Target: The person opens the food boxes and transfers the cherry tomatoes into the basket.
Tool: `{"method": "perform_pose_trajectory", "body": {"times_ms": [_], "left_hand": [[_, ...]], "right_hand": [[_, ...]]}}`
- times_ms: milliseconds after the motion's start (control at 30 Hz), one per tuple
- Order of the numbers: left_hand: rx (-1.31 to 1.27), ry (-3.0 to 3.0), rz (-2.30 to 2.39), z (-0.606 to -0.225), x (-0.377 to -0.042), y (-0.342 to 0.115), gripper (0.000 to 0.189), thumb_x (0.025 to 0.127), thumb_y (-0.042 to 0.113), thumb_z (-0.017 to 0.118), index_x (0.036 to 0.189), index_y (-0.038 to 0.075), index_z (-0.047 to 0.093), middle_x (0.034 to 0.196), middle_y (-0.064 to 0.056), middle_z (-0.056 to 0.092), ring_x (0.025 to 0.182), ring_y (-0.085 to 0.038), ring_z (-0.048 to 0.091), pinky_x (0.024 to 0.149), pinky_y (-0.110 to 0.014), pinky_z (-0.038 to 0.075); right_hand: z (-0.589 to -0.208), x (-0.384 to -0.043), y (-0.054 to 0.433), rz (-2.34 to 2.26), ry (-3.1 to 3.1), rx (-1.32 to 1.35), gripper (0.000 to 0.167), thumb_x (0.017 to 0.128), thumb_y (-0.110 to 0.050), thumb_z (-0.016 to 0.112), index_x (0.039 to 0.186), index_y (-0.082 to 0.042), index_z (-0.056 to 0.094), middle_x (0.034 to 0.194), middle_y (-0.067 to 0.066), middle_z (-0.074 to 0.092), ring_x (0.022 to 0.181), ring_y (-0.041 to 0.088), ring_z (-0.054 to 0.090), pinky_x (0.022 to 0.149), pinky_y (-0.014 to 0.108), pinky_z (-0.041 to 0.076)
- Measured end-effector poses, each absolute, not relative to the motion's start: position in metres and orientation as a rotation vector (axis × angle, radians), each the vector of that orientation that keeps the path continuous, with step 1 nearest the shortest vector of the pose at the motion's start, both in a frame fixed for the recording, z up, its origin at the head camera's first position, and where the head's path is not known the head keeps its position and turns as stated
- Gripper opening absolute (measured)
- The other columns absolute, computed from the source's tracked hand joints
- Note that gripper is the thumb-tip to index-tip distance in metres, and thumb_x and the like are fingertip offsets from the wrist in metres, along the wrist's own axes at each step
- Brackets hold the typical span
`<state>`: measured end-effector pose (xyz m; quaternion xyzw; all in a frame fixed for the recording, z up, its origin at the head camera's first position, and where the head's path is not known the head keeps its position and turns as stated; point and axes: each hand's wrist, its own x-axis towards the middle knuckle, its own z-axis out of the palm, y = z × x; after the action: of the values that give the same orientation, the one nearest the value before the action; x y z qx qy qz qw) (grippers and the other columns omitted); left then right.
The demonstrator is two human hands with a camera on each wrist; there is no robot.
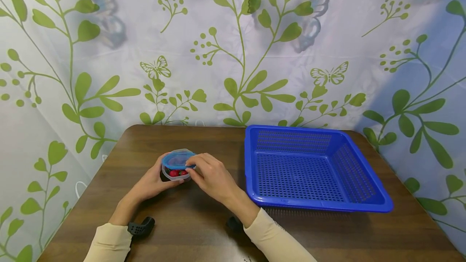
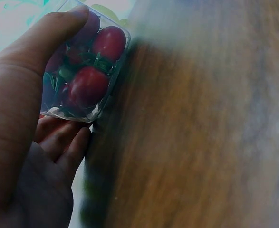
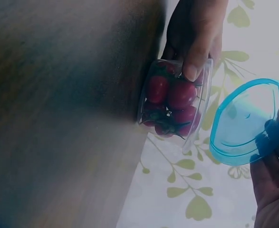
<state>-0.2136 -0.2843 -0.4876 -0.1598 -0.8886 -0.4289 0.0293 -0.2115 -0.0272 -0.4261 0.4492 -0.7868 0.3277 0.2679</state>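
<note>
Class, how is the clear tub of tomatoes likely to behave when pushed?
The clear tub would probably slide rather than roll, since its base looks flat. Its thin, see-through walls may flex if squeezed. With the blue lid held apart, the round tomatoes could roll out if it tips.

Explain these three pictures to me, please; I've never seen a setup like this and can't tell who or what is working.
No machine here: these are a person's bare left hand and right hand. The wide picture is taken from the person's head, looking forward and down; the other two are taken from the left and right wrists. On the brown table sits a large blue basket. The left hand holds a clear container of what look like small tomatoes; the right pinches its blue lid, lifted off.
</note>
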Motion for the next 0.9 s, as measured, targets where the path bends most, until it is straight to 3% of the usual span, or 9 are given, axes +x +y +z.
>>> {"method": "perform_pose_trajectory", "body": {"times_ms": [400, 700, 900], "left_hand": [[-0.456, -2.773, -1.286, -0.486, -0.212, -0.285, 0.101, 0.085, 0.034, 0.087, 0.158, 0.006, 0.023, 0.145, -0.023, 0.052, 0.132, -0.043, 0.054, 0.111, -0.066, 0.039], [-0.568, -2.721, -1.311, -0.487, -0.214, -0.286, 0.099, 0.087, 0.026, 0.085, 0.158, 0.000, 0.021, 0.149, -0.025, 0.048, 0.131, -0.042, 0.055, 0.109, -0.065, 0.042], [-0.550, -2.745, -1.297, -0.485, -0.213, -0.290, 0.099, 0.085, 0.022, 0.085, 0.156, -0.003, 0.022, 0.152, -0.031, 0.045, 0.134, -0.050, 0.051, 0.110, -0.067, 0.039]], "right_hand": [[-0.428, -0.208, -0.025, 0.893, -2.056, 1.282, 0.015, 0.095, -0.014, 0.075, 0.108, -0.011, 0.069, 0.106, -0.001, 0.071, 0.106, 0.011, 0.067, 0.097, 0.020, 0.053], [-0.427, -0.204, -0.022, 0.875, -2.007, 1.372, 0.017, 0.094, -0.013, 0.077, 0.109, -0.011, 0.068, 0.110, -0.002, 0.070, 0.108, 0.010, 0.066, 0.099, 0.017, 0.050], [-0.427, -0.201, -0.022, 0.861, -1.965, 1.472, 0.016, 0.094, -0.014, 0.077, 0.107, -0.011, 0.069, 0.111, -0.001, 0.070, 0.106, 0.010, 0.066, 0.101, 0.016, 0.049]]}}
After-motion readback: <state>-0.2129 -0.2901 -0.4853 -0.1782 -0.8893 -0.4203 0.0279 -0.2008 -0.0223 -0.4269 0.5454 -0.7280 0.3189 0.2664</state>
